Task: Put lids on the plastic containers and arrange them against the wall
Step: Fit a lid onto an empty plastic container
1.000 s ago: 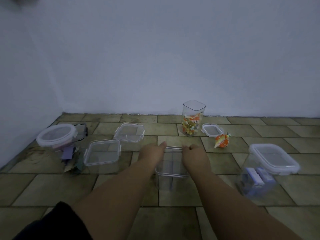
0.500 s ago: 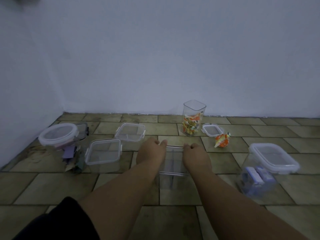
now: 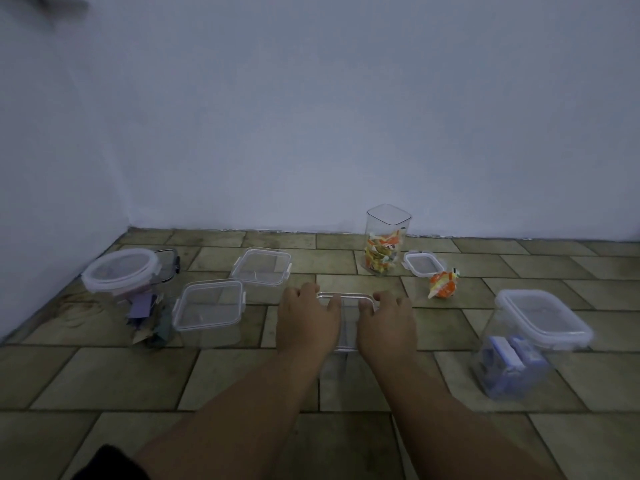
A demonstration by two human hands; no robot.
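Note:
A clear square container with a lid (image 3: pixel 346 318) stands on the tiled floor in the middle. My left hand (image 3: pixel 306 318) and my right hand (image 3: pixel 386 322) lie on top of its lid, fingers curled over the far edge. A tall lidless jar (image 3: pixel 386 240) holding coloured wrappers stands near the wall, with a small loose lid (image 3: pixel 422 264) beside it. Two lidded clear boxes (image 3: pixel 209 308) (image 3: pixel 261 266) sit to the left. A round lidded container (image 3: pixel 121 271) is far left. A lidded tub with blue items (image 3: pixel 533 341) is on the right.
An orange wrapper (image 3: pixel 443 285) lies loose on the floor by the small lid. A dark-rimmed lid (image 3: pixel 169 263) lies behind the round container. The blue wall (image 3: pixel 311 133) runs along the back and the left side, meeting in a corner at left.
Both hands have shifted from the container's sides onto the top of its lid, moving closer together. The other containers have not moved.

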